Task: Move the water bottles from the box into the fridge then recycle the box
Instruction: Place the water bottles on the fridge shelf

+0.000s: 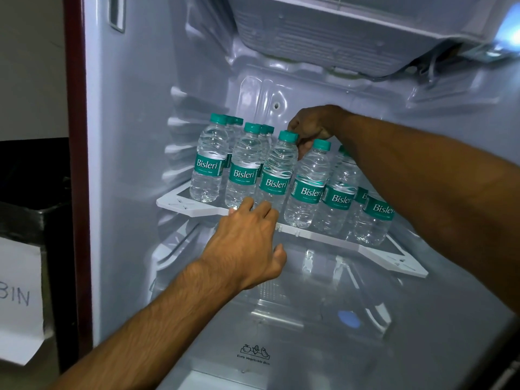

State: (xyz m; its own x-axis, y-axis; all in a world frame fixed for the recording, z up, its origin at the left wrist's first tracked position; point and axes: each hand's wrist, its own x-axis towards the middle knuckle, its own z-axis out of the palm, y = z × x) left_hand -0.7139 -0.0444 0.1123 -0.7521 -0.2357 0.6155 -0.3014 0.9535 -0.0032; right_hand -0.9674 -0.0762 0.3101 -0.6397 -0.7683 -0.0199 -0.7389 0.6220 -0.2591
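Observation:
Several clear water bottles [244,170] with teal caps and Bisleri labels stand in rows on the white fridge shelf [323,235]. My right hand [309,128] reaches in from the right behind the front row, its curled fingers on the top of a bottle that stands behind the middle front bottle [277,170]; that bottle is mostly hidden. My left hand [247,240] rests with straight fingers on the shelf's front edge, fingertips touching the bases of the front bottles. The box is not in view.
The open fridge [140,136] has a clear vegetable box cover [281,319] below the shelf and the freezer compartment [351,29] above. Left of the fridge stands a dark bin [42,220] with a white paper sign [19,299].

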